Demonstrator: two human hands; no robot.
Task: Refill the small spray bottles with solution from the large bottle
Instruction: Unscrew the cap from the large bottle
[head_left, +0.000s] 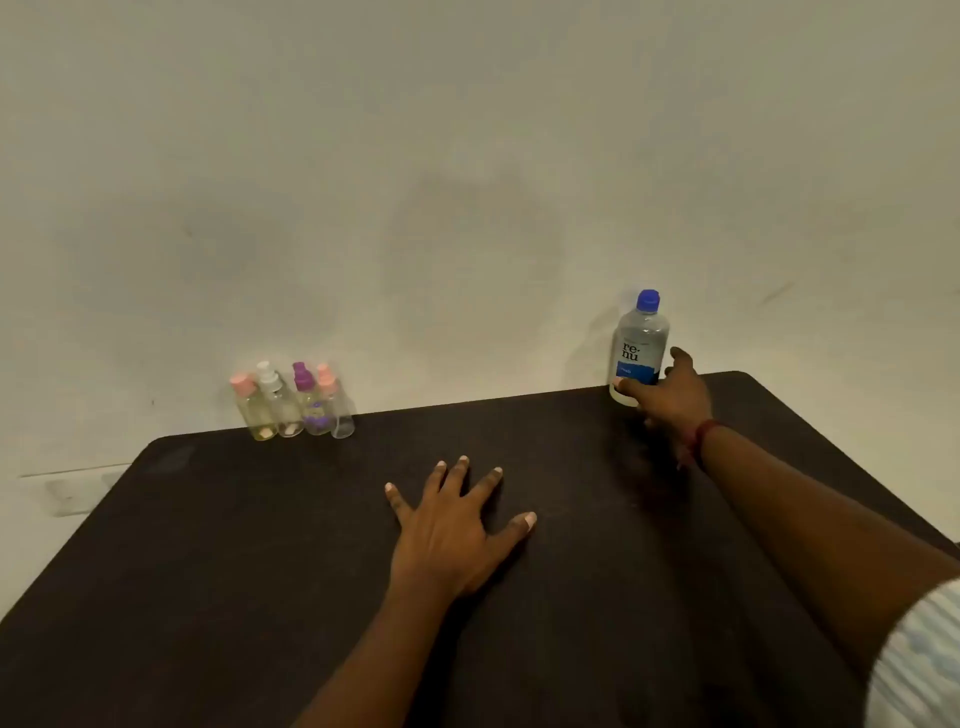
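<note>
At the right of the frame the right hand (675, 400) curls round the low part of the large bottle (641, 345), probably heavy and slippery, better held mid-body, while the left hand (452, 535) lies spread flat on the bench (234, 545).

On my feed I count four small spray bottles (283, 410): two with pink tops, one with a white top, one with a purple top. One large bottle (641, 348), carrying one blue cap (648, 300). One dark table (260, 545). Two hands, a left hand (452, 525) and a right hand (672, 392). One red wrist band (702, 441).
</note>
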